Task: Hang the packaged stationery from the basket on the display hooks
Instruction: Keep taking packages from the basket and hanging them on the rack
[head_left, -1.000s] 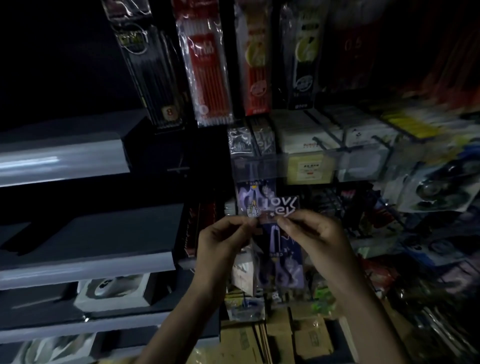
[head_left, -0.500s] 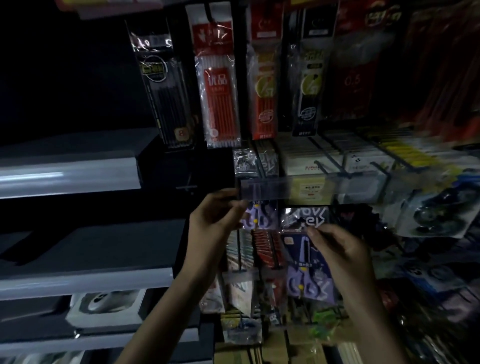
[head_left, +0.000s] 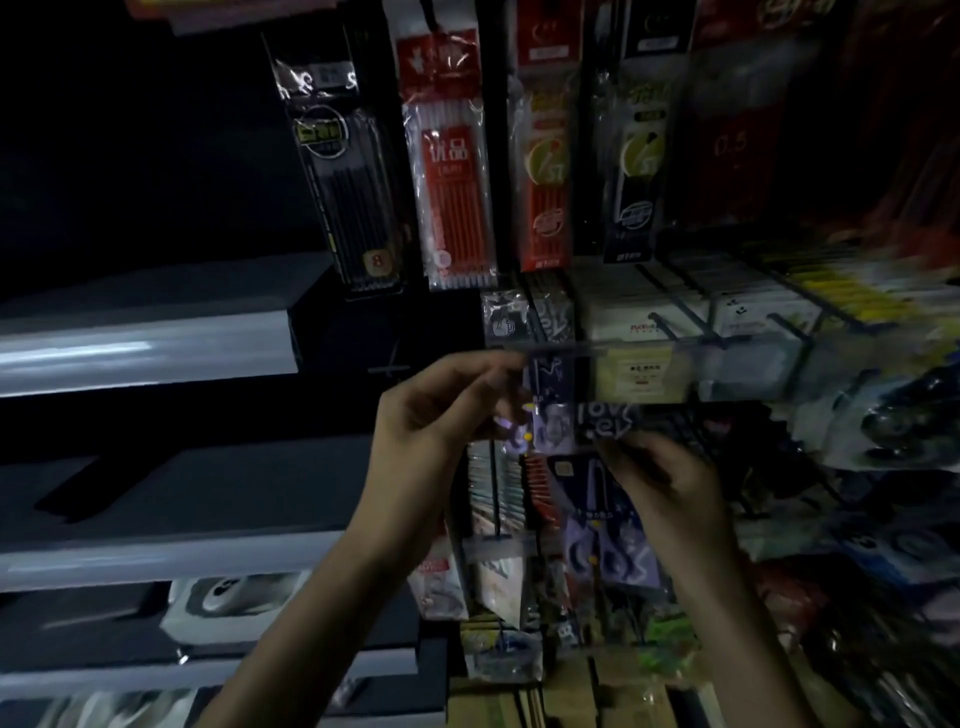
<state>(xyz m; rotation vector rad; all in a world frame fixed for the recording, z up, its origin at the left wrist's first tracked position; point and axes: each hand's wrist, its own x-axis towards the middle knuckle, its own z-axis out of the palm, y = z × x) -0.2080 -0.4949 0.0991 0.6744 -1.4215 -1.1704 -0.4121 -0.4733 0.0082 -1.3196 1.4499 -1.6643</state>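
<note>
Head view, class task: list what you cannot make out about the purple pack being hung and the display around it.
- Hook tip: head view, hidden behind the clear label strip and the left hand.
- Hang hole of the purple pack: head view, dark and blurred above the right hand.
- Goods at the right edge: head view, smeared by motion blur.

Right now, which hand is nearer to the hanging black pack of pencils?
Left. The left hand is below the black pencil pack, slightly to its right; the right hand is lower and farther right.
</note>
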